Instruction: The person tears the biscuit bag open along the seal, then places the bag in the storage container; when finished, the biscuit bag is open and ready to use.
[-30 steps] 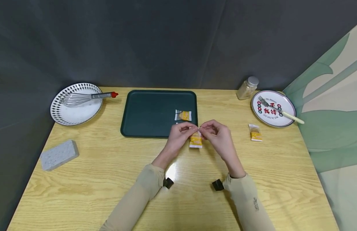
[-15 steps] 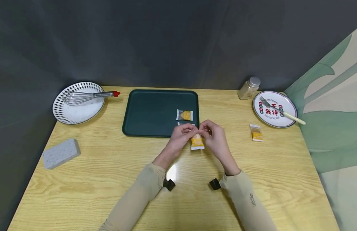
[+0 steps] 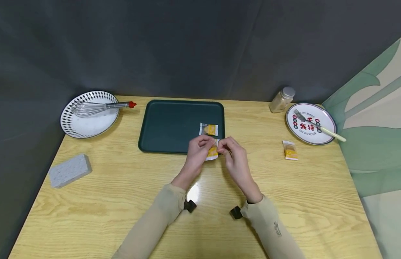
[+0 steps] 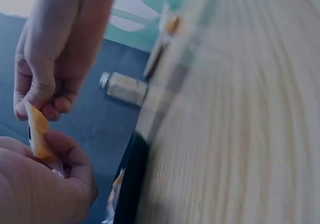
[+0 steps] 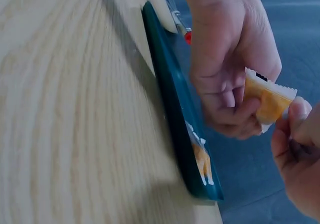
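Now the orange packet [image 3: 212,154] sits further left than half a second ago, by the near right corner of the tray [image 3: 165,126]. The left hand [image 3: 198,150] pinches it; the right hand [image 3: 235,157] seems to nip its edge (any tear, I cannot tell), so handling continues.

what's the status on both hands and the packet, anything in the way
Left hand: holding small orange-and-white wrapped packet. Right hand: pinching its corner. No tear visible. Nearby: similar packet in dark green rectangular tray, not blocking.
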The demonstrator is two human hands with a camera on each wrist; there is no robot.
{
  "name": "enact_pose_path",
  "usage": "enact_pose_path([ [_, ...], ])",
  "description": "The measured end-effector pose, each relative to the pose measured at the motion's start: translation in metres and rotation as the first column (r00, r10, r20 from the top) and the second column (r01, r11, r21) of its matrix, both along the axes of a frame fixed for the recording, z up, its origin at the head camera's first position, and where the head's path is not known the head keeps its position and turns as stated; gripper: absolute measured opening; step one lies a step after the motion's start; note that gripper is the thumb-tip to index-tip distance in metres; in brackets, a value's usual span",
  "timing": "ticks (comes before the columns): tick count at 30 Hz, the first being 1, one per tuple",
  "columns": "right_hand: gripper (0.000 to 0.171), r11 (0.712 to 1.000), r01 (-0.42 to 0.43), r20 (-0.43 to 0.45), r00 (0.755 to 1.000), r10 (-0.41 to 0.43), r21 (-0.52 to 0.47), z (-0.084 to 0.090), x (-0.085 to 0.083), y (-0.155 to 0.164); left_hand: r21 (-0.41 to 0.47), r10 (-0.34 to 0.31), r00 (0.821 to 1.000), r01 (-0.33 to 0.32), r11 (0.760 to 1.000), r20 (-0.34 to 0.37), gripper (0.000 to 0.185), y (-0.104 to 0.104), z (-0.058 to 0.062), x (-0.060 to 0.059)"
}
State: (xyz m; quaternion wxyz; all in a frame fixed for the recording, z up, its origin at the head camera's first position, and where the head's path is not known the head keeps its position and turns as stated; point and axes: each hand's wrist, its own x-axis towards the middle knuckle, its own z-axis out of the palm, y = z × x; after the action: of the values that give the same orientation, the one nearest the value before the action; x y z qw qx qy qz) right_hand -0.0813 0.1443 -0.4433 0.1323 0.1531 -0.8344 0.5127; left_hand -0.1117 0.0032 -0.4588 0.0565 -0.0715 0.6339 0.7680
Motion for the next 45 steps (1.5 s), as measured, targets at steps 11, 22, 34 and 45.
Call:
enact_pose_path([
  [11,0.019,0.993,-0.115,-0.025,0.993,0.115,0.010,0.000,0.010,-0.006,-0.092,0.111,0.992,-0.116,0.989,-0.063,0.008,-0.009,0.001,-0.006],
  [22,0.012,0.977,-0.184,0.042,0.983,0.180,0.108,0.000,0.008,-0.003,-0.175,0.138,0.985,-0.154,0.973,-0.100,0.008,-0.013,-0.005,-0.009],
  [34,0.003,0.984,-0.120,0.210,0.967,0.146,-0.133,0.001,-0.005,-0.003,-0.097,0.075,0.991,-0.087,0.991,-0.113,0.012,-0.025,-0.007,-0.002],
  [45,0.026,0.979,0.022,0.314,0.948,0.044,-0.203,0.000,-0.026,-0.017,0.085,-0.005,1.000,0.007,0.996,-0.023,0.012,-0.045,-0.001,0.007],
])
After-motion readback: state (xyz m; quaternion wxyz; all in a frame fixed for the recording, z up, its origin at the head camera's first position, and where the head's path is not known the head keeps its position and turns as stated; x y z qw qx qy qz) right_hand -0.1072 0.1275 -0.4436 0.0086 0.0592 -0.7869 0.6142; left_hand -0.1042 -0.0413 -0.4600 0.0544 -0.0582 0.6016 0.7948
